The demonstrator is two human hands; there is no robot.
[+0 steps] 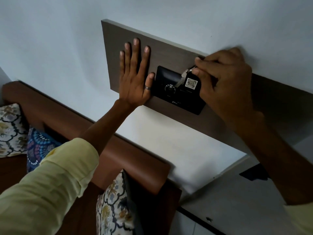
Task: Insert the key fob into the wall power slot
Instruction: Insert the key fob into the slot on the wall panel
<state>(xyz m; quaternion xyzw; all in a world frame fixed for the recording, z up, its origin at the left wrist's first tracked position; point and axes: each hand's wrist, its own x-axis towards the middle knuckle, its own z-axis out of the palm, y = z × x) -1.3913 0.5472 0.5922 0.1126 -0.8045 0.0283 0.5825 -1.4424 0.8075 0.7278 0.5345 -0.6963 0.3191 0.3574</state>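
A black switch plate (176,99) with a round dial (169,88) is set into a brown wooden wall panel (162,48). My right hand (227,85) pinches the metal ring of a black key fob (192,83) that bears a pale square sticker. The fob hangs against the plate's upper right part, with a silver key (180,80) dangling beside it. I cannot tell whether the fob sits in the slot. My left hand (134,75) lies flat on the panel, fingers spread, thumb touching the plate's left edge.
A brown wooden headboard (94,129) runs below the panel. Patterned cushions (115,206) lean against it at the bottom and at the far left. The wall around the panel is white.
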